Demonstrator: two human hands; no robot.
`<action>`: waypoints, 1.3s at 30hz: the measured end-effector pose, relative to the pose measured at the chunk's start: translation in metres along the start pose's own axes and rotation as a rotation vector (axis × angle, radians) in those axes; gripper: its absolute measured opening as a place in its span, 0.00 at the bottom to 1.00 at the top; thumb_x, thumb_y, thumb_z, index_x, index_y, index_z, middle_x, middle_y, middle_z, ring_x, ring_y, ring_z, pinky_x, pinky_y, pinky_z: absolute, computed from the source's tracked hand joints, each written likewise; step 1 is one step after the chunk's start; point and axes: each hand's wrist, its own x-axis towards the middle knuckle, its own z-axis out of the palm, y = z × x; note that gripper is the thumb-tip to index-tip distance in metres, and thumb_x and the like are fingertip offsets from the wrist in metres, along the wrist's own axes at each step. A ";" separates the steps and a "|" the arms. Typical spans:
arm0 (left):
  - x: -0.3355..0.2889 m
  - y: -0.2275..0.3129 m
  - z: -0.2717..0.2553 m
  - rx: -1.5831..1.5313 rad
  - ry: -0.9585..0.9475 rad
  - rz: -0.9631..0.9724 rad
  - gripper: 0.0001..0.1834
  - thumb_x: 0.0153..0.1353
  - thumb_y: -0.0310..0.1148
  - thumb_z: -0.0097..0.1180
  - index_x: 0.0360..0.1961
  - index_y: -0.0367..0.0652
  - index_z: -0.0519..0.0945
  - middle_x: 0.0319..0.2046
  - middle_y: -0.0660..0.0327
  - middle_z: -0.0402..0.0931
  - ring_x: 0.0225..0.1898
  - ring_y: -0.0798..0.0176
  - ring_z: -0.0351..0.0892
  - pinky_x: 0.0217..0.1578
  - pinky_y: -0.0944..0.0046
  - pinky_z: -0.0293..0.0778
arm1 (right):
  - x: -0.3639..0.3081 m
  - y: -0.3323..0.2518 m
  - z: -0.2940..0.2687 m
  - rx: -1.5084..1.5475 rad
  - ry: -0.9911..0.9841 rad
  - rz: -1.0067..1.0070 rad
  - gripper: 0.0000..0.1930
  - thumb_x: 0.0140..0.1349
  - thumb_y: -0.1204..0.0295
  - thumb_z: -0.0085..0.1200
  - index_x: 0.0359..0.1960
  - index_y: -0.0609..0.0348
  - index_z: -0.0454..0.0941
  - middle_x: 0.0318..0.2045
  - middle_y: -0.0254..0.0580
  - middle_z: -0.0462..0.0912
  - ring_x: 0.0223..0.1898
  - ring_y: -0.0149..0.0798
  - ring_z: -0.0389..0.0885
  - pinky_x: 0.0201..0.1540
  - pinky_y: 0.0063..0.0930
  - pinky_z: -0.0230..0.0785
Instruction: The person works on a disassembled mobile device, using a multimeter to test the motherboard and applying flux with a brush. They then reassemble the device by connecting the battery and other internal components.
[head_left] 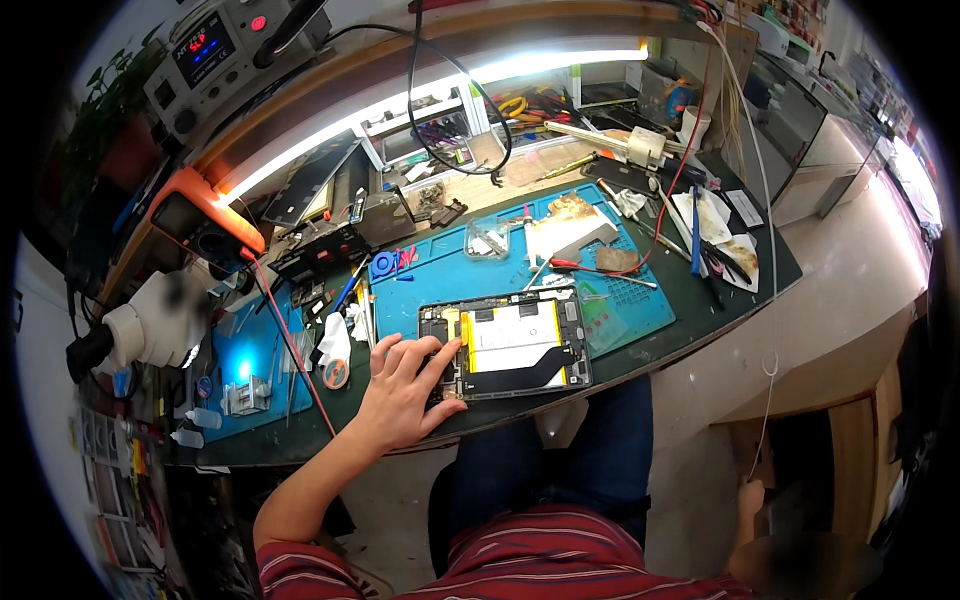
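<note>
An opened tablet [500, 345] lies on the near edge of the blue work mat, its inside facing up. It shows a white battery [514, 335] with yellow edges, a black flex strip and a circuit board at the left end. My left hand [400, 392] rests on that left end, fingers spread, index finger on the inside and thumb by the near edge. Down at the right, away from the bench, my right hand [750, 497] is closed around the lower end of a thin white cable [768, 400], which hangs from above.
The blue mat [410, 292] also bears a clear plastic box [486, 240], a stained metal piece [575, 230] and a red-clipped lead. To the left are an orange multimeter [205, 222], a white lamp-like device [160, 320] and small bottles. Tweezers and stained wipes [712, 215] lie right.
</note>
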 end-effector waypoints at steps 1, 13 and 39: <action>-0.002 -0.001 -0.001 0.005 -0.007 0.001 0.42 0.66 0.59 0.63 0.74 0.44 0.73 0.61 0.57 0.71 0.65 0.53 0.67 0.75 0.43 0.48 | -0.006 -0.001 0.000 0.031 -0.087 0.053 0.21 0.74 0.59 0.57 0.53 0.69 0.85 0.42 0.61 0.88 0.45 0.63 0.88 0.43 0.48 0.82; 0.003 0.005 -0.013 0.058 -0.038 0.017 0.44 0.63 0.58 0.66 0.74 0.44 0.73 0.60 0.59 0.71 0.63 0.54 0.68 0.75 0.44 0.49 | -0.002 0.004 0.080 2.419 -0.464 1.480 0.16 0.71 0.75 0.58 0.57 0.72 0.79 0.48 0.51 0.85 0.53 0.47 0.88 0.53 0.38 0.90; 0.006 0.000 -0.006 0.051 -0.009 0.025 0.41 0.61 0.56 0.68 0.69 0.42 0.77 0.64 0.56 0.70 0.66 0.48 0.66 0.75 0.40 0.49 | -0.157 -0.362 -0.290 1.153 -0.565 -1.032 0.10 0.68 0.72 0.68 0.47 0.63 0.88 0.41 0.32 0.86 0.38 0.25 0.82 0.40 0.21 0.73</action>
